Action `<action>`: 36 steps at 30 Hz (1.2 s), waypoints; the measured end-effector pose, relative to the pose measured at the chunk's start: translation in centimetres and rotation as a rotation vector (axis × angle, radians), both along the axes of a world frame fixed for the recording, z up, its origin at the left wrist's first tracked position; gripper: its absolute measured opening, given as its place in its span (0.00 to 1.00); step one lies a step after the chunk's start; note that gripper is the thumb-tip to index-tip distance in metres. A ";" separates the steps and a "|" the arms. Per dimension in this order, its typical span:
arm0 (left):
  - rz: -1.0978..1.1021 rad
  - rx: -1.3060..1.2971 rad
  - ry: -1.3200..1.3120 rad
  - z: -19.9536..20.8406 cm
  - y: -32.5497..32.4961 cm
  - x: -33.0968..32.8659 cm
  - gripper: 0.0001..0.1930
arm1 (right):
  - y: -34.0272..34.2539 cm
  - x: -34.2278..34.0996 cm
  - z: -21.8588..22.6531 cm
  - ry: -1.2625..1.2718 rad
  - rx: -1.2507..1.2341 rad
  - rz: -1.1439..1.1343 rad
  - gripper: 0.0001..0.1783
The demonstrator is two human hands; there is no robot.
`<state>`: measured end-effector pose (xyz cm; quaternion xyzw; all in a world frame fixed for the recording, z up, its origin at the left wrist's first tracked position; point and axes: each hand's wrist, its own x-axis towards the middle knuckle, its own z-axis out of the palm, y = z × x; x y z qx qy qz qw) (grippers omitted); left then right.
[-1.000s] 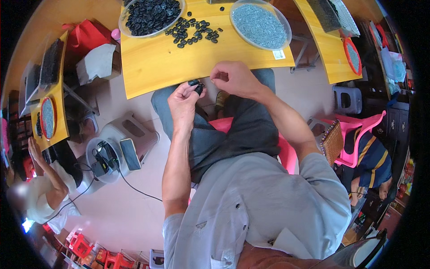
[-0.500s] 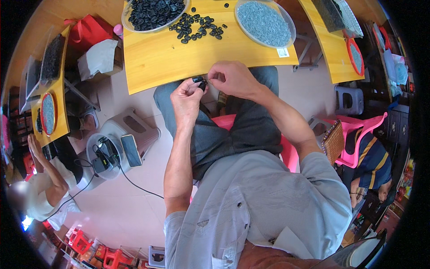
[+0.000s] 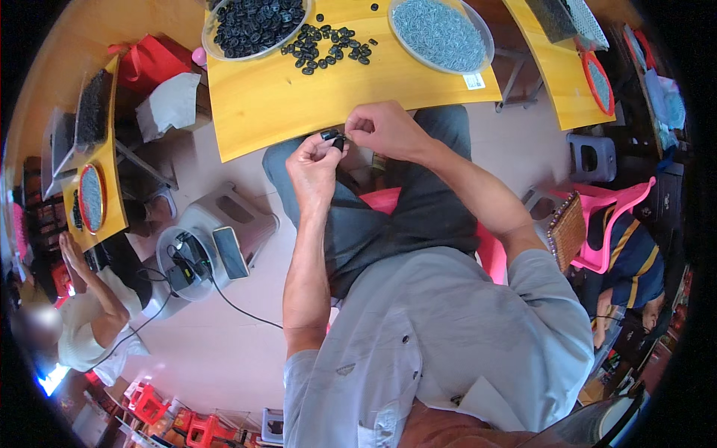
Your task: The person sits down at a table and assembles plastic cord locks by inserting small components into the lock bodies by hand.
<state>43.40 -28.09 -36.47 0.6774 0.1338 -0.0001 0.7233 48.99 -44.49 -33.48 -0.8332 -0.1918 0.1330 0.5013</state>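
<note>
My left hand (image 3: 314, 160) and my right hand (image 3: 385, 128) meet just below the near edge of the yellow table (image 3: 284, 104), above my lap. Both pinch a small black part (image 3: 333, 138) between their fingertips. On the table ahead lies a loose scatter of black parts (image 3: 325, 45). Behind it stands a round tray heaped with black parts (image 3: 254, 22). To the right a round tray of small grey metal pieces (image 3: 441, 33) rests on the same table.
A grey stool (image 3: 216, 231) at my left carries a phone and a cabled device. A seated person (image 3: 89, 313) works at another yellow table (image 3: 93, 194) on the far left. Pink chairs (image 3: 612, 216) and another person (image 3: 631, 261) are at the right.
Both hands stay together on the small black part and have drifted slightly up toward the table edge. My head has shifted a little, so the table sits higher in view.
</note>
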 end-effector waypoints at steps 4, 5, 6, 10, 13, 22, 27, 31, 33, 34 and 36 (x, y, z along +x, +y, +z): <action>0.062 -0.239 0.015 -0.1 -0.1 0.1 0.11 | -0.1 0.0 -0.1 0.097 0.058 -0.016 0.07; 0.064 -0.263 0.018 -0.1 -0.1 0.1 0.11 | -0.3 0.0 -0.2 0.096 0.064 -0.021 0.07; 0.059 -0.258 0.018 -0.1 -0.1 0.2 0.11 | -0.4 0.0 -0.4 0.109 0.106 -0.026 0.08; 0.087 -0.268 0.033 0.0 -0.2 0.3 0.11 | -0.7 -0.2 0.1 0.088 0.089 -0.015 0.10; 0.062 -0.255 0.023 -0.1 -0.2 0.3 0.10 | -0.5 -0.2 -1.1 0.033 0.179 -0.033 0.09; 0.046 -0.185 0.003 0.5 -0.4 0.2 0.10 | 0.0 -0.2 0.2 0.001 0.042 -0.037 0.06; 0.044 -0.087 -0.012 -0.3 -0.4 -0.5 0.08 | 0.0 -0.3 0.0 0.016 0.068 -0.015 0.06; 0.058 -0.172 -0.036 0.3 -0.7 -0.6 0.09 | 0.1 -0.3 -1.1 0.114 0.165 -0.043 0.07; 0.054 -0.180 -0.036 0.4 -0.6 -0.4 0.09 | 0.1 -0.3 -1.3 0.115 0.212 -0.068 0.08; 0.054 -0.187 -0.037 0.5 -0.5 -0.3 0.10 | 0.2 -0.2 -1.1 0.110 0.185 -0.070 0.08; 0.051 -0.190 -0.042 0.0 -0.3 -0.3 0.10 | 0.1 -0.2 -0.6 0.104 0.156 -0.072 0.08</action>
